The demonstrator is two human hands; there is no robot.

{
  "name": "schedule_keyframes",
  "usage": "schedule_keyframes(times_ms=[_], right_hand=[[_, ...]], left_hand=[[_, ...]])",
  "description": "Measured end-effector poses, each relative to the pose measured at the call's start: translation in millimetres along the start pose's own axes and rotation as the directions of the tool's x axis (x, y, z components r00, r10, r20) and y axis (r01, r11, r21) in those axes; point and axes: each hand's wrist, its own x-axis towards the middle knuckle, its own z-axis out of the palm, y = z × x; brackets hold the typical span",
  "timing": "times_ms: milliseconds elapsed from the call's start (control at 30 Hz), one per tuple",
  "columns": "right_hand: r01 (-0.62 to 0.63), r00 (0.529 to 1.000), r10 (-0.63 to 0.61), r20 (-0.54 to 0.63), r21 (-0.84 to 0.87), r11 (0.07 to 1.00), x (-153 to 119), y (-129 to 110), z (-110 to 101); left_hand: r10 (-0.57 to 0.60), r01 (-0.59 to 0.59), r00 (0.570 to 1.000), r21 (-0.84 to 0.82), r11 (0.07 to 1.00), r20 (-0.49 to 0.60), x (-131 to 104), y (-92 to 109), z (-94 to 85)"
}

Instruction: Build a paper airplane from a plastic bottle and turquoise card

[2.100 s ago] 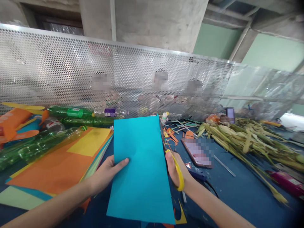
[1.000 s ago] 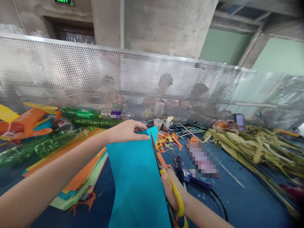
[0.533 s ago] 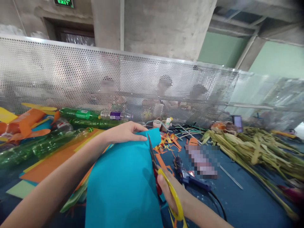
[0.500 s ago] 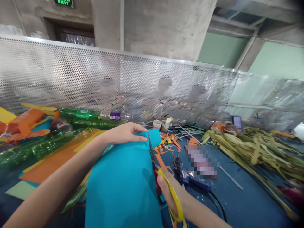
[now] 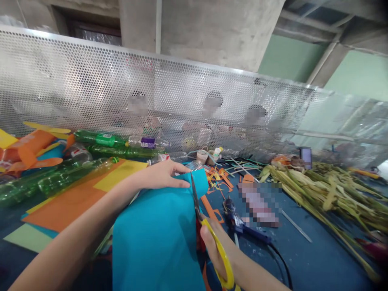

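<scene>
A large sheet of blue paper (image 5: 154, 234) curves up in front of me. My left hand (image 5: 163, 176) pinches its far edge, thumb on the near face and fingers behind. In my right hand (image 5: 215, 242) is a pair of scissors (image 5: 222, 258) with yellow handles, its dark blades pointing away from me. The blades lie against the paper close to my left thumb, and a flap of blue paper stands to their right. Part of the scissors' handle is hidden behind my fingers.
A blue glue gun (image 5: 242, 226) with a black cord lies right of the scissors. Dry corn husks (image 5: 327, 190) spread at the far right. Green plastic bottles (image 5: 75, 173), orange paper sheets (image 5: 72, 202) and paper scraps (image 5: 222, 178) cover the table. A perforated metal screen (image 5: 176, 93) stands behind.
The view has tilted down slightly. Both hands keep their grips, and the scissors remain at nearly the same place on the blue paper.
</scene>
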Motion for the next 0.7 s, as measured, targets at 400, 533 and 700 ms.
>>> schedule_keyframes(times_ms=[400, 533, 700], right_hand=[[-0.009, 1.000, 0.010, -0.007, 0.094, 0.996, -2, 6, 8], [-0.016, 1.000, 0.016, -0.005, 0.077, 0.997, -2, 10, 8], [-0.004, 1.000, 0.003, 0.030, 0.033, 0.999, 0, 15, 4]], left_hand=[[0.052, -0.045, 0.996, -0.096, 0.994, 0.070, -2, 4, -0.8], [0.058, -0.049, 0.995, -0.106, 0.993, 0.075, -2, 3, -0.8], [0.053, -0.044, 0.995, -0.114, 0.993, 0.082, -1, 1, -0.8]])
